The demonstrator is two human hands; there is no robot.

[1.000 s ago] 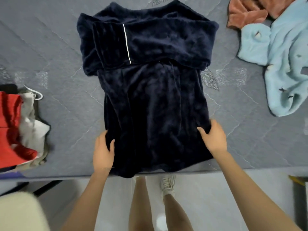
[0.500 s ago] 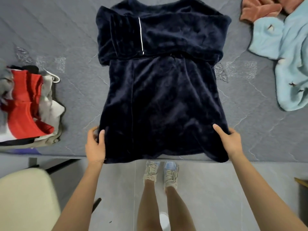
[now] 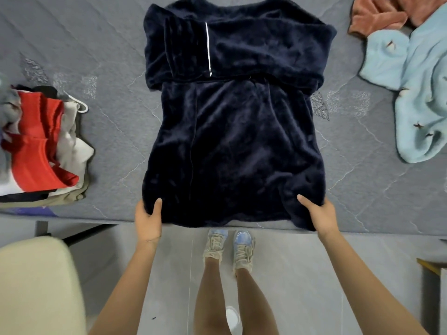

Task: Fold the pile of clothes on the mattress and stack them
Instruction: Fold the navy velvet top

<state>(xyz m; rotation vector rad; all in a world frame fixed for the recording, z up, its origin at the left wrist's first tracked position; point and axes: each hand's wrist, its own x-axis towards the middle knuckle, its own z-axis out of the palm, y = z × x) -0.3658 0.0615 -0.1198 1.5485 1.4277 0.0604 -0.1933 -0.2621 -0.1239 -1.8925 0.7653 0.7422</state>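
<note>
Holds the navy garment (image 3: 232, 146) by its near hem, one corner per hand. Pinches the left corner with the left hand (image 3: 148, 217): thumb on top of the fleece, fingers curled underneath. Grasps the right corner with the right hand (image 3: 319, 213): thumb on top, fingers hidden under bunched cloth. Garment position: flat on the grey mattress (image 3: 108, 56), centre, hem at the near edge, sleeves folded across the chest, thin white stripe (image 3: 208, 48) on the upper sleeve. Left of the garment, well apart, on the mattress: stack (image 3: 36, 160) of folded clothes, red, white and grey. Far right, well apart: unfolded blue fleece (image 3: 416, 93), touching a rust cloth (image 3: 377, 18) at the top corner. Below the mattress edge: grey floor (image 3: 290, 286), bare legs, sneakers (image 3: 242, 250) near the hem. Lower left: cream padded object (image 3: 36, 286), partly cut off.
</note>
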